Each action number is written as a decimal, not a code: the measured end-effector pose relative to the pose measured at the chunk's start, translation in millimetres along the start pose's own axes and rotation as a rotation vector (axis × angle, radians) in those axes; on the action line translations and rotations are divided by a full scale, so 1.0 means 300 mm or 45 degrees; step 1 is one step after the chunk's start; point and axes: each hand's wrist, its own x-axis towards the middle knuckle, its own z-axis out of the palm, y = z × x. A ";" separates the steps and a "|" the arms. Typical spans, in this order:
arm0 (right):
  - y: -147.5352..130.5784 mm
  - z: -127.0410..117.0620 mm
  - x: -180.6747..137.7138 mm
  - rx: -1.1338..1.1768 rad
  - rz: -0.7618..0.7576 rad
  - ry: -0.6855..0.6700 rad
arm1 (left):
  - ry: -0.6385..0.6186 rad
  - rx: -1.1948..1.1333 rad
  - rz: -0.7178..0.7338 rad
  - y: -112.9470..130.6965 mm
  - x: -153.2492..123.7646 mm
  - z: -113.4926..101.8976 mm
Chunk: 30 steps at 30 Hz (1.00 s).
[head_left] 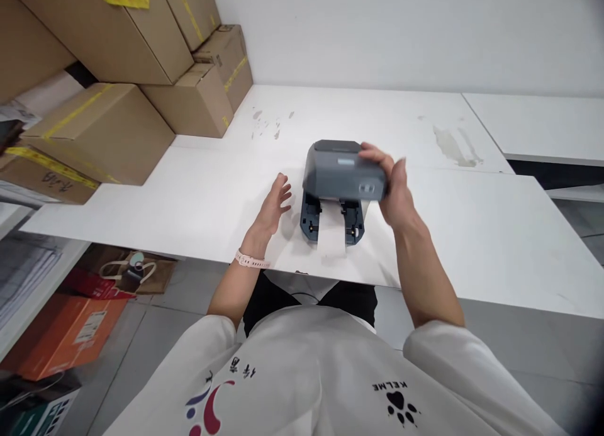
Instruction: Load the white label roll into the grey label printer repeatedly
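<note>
A dark grey label printer stands on the white table, its base (309, 225) showing below a raised cover (346, 172). My right hand (396, 194) grips the cover at its right side, fingers over the top edge. The cover sits skewed over the base and is slightly blurred; whether it is still joined at the back, I cannot tell. A strip of white label paper (331, 228) runs out of the base over its front. To the left of the printer, my left hand (274, 206) hovers with fingers spread, touching nothing.
Cardboard boxes (99, 128) with yellow tape are stacked on the table's left side. A white wall (401, 33) rises behind the table (207, 190). Below on the left, an orange box (70, 329) lies near a shelf.
</note>
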 end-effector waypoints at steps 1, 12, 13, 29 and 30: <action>-0.001 0.006 -0.066 -0.058 0.016 -0.049 | -0.033 0.007 0.018 0.007 -0.012 0.020; -0.005 0.061 -0.256 0.056 0.307 -0.190 | -0.247 0.031 0.053 -0.044 -0.082 0.143; -0.005 0.063 -0.256 0.047 0.307 -0.196 | -0.247 0.034 0.083 -0.040 -0.079 0.144; 0.097 0.141 -0.281 0.156 0.286 -0.008 | -0.102 0.038 -0.226 -0.270 -0.317 0.136; 0.096 0.138 -0.278 0.143 0.288 0.002 | -0.151 -0.001 -0.300 -0.263 -0.310 0.142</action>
